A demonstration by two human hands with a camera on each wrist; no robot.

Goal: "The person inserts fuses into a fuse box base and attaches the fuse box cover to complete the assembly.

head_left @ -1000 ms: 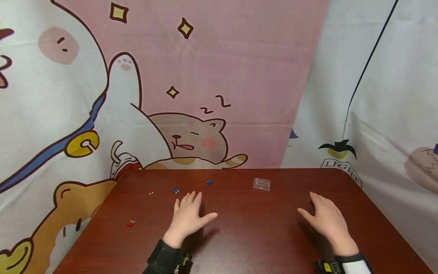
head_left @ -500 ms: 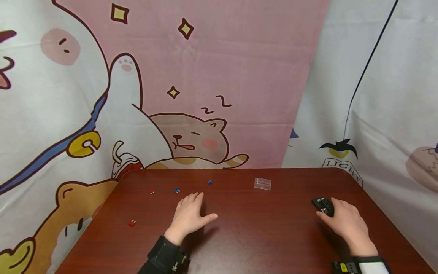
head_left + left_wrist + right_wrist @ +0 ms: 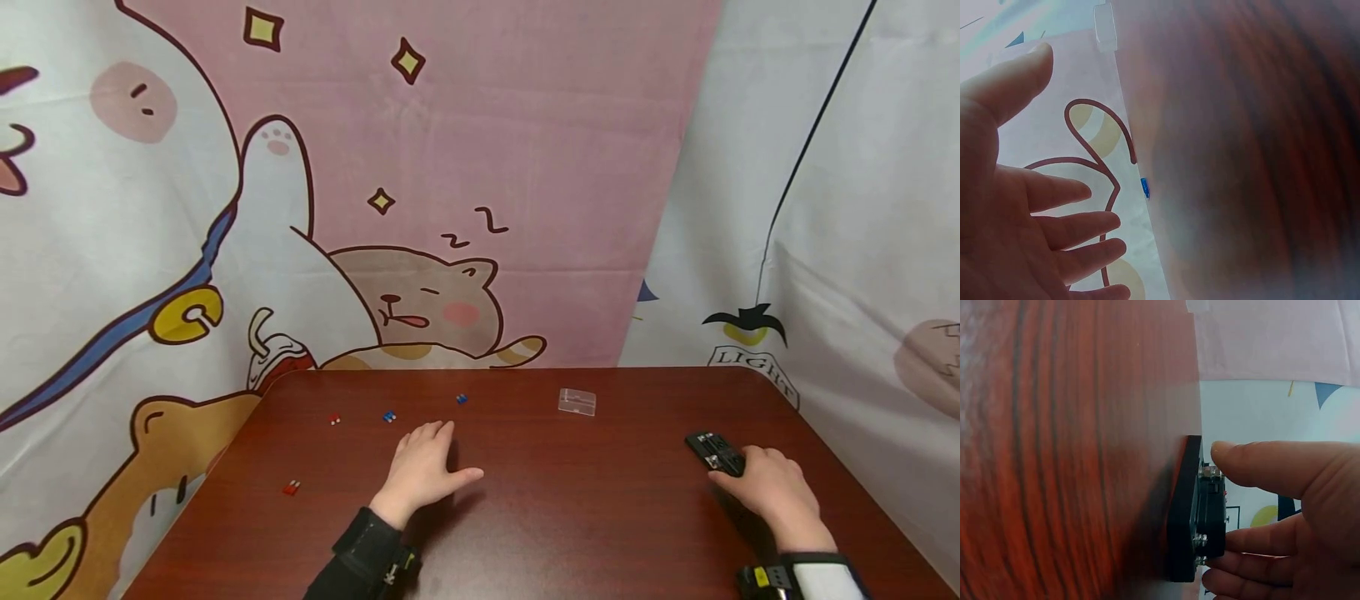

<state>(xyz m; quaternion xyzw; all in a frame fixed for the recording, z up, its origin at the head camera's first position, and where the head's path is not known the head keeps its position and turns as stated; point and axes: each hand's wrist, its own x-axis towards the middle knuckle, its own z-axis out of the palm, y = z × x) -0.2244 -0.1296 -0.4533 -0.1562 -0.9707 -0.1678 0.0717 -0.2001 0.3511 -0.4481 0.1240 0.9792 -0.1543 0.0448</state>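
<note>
My right hand (image 3: pixel 776 492) is at the right side of the table, its thumb and fingers beside the near right end of a black block (image 3: pixel 714 452) with metal screws. In the right wrist view this block (image 3: pixel 1210 515) has a flat base on the table; the thumb overlaps one upper screw and the fingers lie along its outer side. My left hand (image 3: pixel 423 471) is spread palm down over the middle left of the table, holding nothing. Beyond it are a tiny blue piece (image 3: pixel 462 399) and another blue piece with light tips (image 3: pixel 389 416).
Farther left are a small red piece with pale tips (image 3: pixel 334 420) and a red piece with two light prongs (image 3: pixel 291 487). A clear plastic box (image 3: pixel 577 402) stands near the back edge. The brown table (image 3: pixel 570 517) meets a cartoon-printed cloth (image 3: pixel 525 167) behind.
My right hand has moved rightward and back toward me, uncovering more of the black block, which keeps its place. The left hand has barely moved.
</note>
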